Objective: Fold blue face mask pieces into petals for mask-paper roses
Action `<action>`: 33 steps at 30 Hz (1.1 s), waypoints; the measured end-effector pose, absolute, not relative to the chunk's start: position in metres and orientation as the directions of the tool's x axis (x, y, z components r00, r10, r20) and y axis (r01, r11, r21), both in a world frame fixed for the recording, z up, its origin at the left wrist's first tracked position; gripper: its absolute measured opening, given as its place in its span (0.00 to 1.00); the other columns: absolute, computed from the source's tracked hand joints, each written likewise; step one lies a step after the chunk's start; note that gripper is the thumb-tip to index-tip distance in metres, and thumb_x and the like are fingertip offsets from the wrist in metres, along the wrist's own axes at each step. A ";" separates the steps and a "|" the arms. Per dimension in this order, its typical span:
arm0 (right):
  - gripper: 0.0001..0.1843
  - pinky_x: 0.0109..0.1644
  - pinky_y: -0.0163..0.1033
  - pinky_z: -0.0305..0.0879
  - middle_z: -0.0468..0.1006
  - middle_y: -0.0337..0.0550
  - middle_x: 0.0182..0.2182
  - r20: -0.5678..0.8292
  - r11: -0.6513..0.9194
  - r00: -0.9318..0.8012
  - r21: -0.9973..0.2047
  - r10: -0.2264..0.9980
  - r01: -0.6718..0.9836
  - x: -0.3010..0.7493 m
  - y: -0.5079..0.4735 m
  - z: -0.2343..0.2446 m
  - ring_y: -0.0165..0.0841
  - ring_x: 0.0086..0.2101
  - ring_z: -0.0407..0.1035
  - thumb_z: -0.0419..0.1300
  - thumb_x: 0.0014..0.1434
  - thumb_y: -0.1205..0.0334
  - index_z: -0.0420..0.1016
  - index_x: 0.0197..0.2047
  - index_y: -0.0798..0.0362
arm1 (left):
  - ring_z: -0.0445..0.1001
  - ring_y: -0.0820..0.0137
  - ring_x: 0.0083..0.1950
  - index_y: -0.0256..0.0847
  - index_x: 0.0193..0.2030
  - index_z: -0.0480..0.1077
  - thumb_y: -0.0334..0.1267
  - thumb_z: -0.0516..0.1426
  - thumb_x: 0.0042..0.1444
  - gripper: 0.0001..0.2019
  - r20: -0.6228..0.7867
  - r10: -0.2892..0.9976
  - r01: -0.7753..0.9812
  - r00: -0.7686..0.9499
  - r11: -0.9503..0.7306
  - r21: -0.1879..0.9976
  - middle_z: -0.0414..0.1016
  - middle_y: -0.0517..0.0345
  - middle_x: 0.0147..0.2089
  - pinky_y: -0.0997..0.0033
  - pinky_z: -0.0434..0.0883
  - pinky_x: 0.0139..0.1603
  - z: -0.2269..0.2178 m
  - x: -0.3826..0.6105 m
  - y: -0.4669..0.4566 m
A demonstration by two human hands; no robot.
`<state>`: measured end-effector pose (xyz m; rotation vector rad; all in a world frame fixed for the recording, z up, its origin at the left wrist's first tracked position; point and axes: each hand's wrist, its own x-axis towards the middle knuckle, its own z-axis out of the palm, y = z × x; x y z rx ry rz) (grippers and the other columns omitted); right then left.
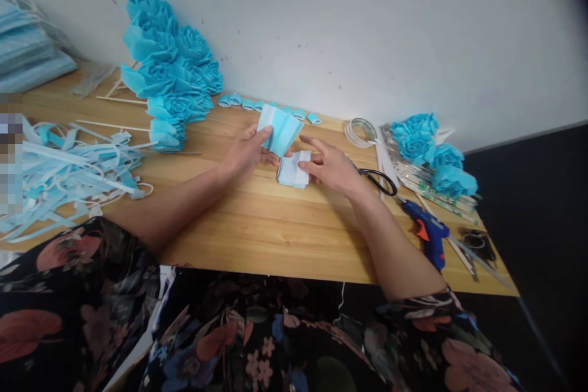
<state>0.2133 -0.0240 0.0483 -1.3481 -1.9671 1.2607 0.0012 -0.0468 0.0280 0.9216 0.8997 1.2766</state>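
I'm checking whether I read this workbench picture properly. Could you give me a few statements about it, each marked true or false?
1. The left hand holds a blue-and-white sheet. True.
2. The right hand is on the blue glue gun. False: its thumb is on a white-topped stack, and the glue gun lies apart, farther right.
3. A heap of cut strips lies on the left side of the wooden table. True.
4. The larger cluster of blue flowers is to the right of both hands. False: it is to their left; a smaller group is to their right.
5. A roll of tape lies toward the back of the table. True.
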 end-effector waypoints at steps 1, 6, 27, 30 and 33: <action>0.36 0.27 0.37 0.64 0.75 0.33 0.21 -0.127 0.119 -0.434 -0.860 0.892 0.496 0.214 -0.024 0.048 0.31 0.22 0.69 0.65 0.59 0.62 0.66 0.70 0.53 | 0.85 0.63 0.35 0.37 0.51 0.69 0.49 0.62 0.63 0.18 -0.038 0.997 -0.369 0.068 0.060 0.927 0.82 0.50 0.40 0.71 0.77 0.27 0.027 0.001 -0.046; 0.32 0.33 0.39 0.66 0.74 0.31 0.21 -0.094 0.194 -0.443 -0.805 0.891 0.560 0.214 -0.024 0.047 0.32 0.23 0.69 0.64 0.59 0.63 0.71 0.67 0.50 | 0.84 0.63 0.34 0.38 0.52 0.69 0.50 0.61 0.63 0.19 -0.045 0.998 -0.349 0.039 0.056 0.936 0.82 0.50 0.39 0.72 0.74 0.25 0.023 0.000 -0.042; 0.14 0.40 0.39 0.62 0.83 0.42 0.34 0.175 0.373 -0.332 -0.534 0.927 0.759 0.219 -0.020 0.049 0.35 0.33 0.73 0.58 0.61 0.63 0.82 0.47 0.51 | 0.77 0.69 0.25 0.38 0.43 0.71 0.49 0.62 0.63 0.14 0.003 0.978 -0.030 0.207 0.004 1.000 0.79 0.54 0.28 0.76 0.65 0.18 0.012 -0.003 -0.043; 0.10 0.37 0.38 0.58 0.82 0.42 0.33 0.184 0.444 -0.411 -0.510 0.893 0.737 0.216 -0.023 0.052 0.33 0.32 0.70 0.57 0.62 0.62 0.81 0.37 0.52 | 0.76 0.70 0.23 0.37 0.44 0.71 0.48 0.61 0.64 0.15 -0.006 0.976 -0.009 0.217 0.008 1.000 0.80 0.52 0.31 0.75 0.66 0.19 0.011 -0.004 -0.042; 0.09 0.34 0.38 0.53 0.81 0.43 0.33 0.095 0.494 -0.501 -0.400 0.860 0.772 0.212 -0.027 0.055 0.33 0.31 0.68 0.59 0.63 0.61 0.79 0.34 0.52 | 0.72 0.73 0.20 0.37 0.41 0.71 0.49 0.61 0.64 0.15 0.007 0.978 0.005 0.211 -0.008 1.000 0.78 0.54 0.29 0.73 0.65 0.19 0.008 -0.006 -0.040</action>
